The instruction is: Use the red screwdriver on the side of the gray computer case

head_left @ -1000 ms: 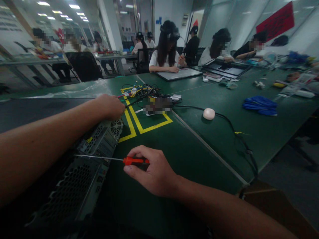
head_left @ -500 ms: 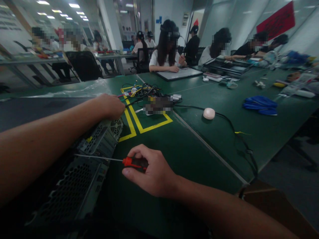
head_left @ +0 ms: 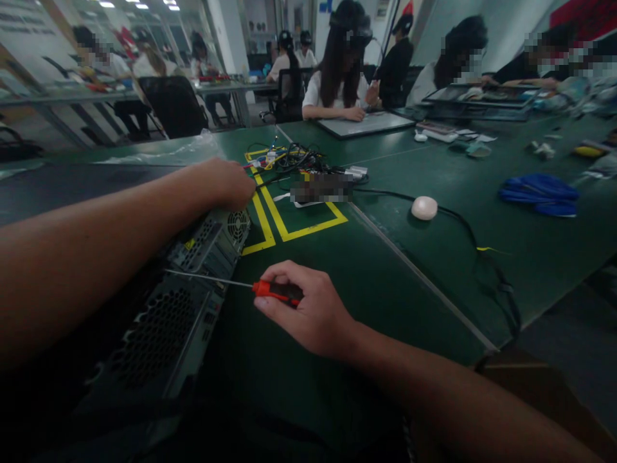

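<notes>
My right hand (head_left: 308,307) is closed around the red and black handle of a screwdriver (head_left: 278,292). Its long thin shaft reaches left over the rear panel of a computer case (head_left: 193,302), which lies at the lower left with a honeycomb vent and a small round fan grille. Whether the tip sits on a screw is too dark to see. My left arm stretches across the case, and my left hand (head_left: 230,184) rests at its far corner. The fingers of that hand are turned away and hidden.
Beyond my left hand lies a tangle of black cables (head_left: 299,157) within yellow tape marks. A pale pink rounded object (head_left: 424,208) and a blue bundle (head_left: 538,194) are on the green table (head_left: 385,302) to the right. Across it, a person (head_left: 340,83) sits at a flat panel.
The view has tilted down and turned slightly left, so everything sits higher and farther right. My right hand still holds the screwdriver against the case's rear; my left hand stays at the corner.
</notes>
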A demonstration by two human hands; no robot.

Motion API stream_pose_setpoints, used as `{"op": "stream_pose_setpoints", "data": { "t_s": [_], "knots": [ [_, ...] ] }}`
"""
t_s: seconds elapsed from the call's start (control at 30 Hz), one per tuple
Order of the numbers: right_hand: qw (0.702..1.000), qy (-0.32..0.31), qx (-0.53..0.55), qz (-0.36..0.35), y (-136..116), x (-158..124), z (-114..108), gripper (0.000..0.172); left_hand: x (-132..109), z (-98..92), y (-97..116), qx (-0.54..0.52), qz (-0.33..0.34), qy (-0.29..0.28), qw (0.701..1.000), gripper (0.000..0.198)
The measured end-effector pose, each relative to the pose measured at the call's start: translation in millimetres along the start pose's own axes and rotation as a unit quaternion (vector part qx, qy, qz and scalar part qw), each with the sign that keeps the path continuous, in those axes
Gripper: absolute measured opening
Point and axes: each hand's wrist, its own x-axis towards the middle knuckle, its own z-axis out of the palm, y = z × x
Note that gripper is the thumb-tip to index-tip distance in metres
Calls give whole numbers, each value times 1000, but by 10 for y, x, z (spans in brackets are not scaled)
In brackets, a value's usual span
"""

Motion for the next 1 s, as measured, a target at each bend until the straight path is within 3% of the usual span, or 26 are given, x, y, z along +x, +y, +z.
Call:
{"op": "stream_pose_setpoints", "data": {
  "t_s": [0.03, 0.13, 0.47, 1.0],
  "knots": [
    [1000, 2, 1, -2, 4, 1, 1, 15, -5, -18, 13, 50, 0, -41, 998, 37],
    [1000, 3, 4, -7, 12, 2, 4, 16, -30, -87, 70, 87, -7, -80, 993, 46],
    [1000, -2, -13, 0, -7, -5, -12, 17, -81, -139, 106, 46, -12, -79, 996, 41],
    [999, 12, -38, -27, 25, -1, -19, 20, -119, -165, 144, 101, 4, -85, 991, 47]
  ]
}}
